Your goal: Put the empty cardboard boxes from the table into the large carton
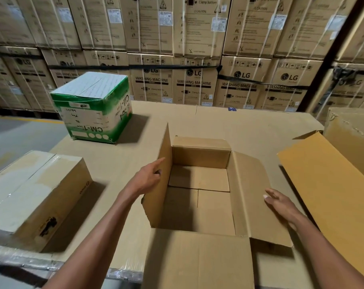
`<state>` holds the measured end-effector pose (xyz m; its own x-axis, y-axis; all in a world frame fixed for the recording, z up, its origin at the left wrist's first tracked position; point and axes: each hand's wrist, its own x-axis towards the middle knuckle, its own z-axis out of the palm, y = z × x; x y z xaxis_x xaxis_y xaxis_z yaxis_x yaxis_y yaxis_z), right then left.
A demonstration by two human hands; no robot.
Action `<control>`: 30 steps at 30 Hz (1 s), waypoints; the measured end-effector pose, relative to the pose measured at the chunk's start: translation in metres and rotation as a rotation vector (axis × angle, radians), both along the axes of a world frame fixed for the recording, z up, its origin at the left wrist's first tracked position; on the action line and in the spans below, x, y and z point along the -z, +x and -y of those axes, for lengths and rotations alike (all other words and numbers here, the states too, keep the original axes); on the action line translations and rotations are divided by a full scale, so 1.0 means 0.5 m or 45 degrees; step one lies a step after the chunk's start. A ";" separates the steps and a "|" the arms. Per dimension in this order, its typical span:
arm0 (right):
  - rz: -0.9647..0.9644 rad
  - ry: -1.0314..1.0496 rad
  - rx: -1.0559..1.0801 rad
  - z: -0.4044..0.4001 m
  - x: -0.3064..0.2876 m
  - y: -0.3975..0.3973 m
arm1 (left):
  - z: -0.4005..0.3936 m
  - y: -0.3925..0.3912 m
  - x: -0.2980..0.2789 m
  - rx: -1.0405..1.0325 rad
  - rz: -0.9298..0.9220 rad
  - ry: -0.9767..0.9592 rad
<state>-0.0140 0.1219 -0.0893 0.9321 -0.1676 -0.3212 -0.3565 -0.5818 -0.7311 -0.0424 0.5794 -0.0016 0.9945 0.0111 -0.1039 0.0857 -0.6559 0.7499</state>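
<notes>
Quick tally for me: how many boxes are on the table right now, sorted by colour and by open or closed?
Plain brown, open: 1, the large carton between both hands
Plain brown, closed: 1, the taped box at near left
Green and white, closed: 1, the printed box at far left
Total: 3
The open flaps at the right edge are cut off and not counted.

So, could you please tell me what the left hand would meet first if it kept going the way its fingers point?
Probably the upright left flap of the open carton. The left hand points up and right, its fingers already at that flap; actual contact is unclear.
</notes>
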 end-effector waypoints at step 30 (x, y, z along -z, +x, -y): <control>0.259 -0.740 -0.316 -0.306 -0.196 -0.020 | 0.105 -0.039 0.000 -0.133 0.083 0.379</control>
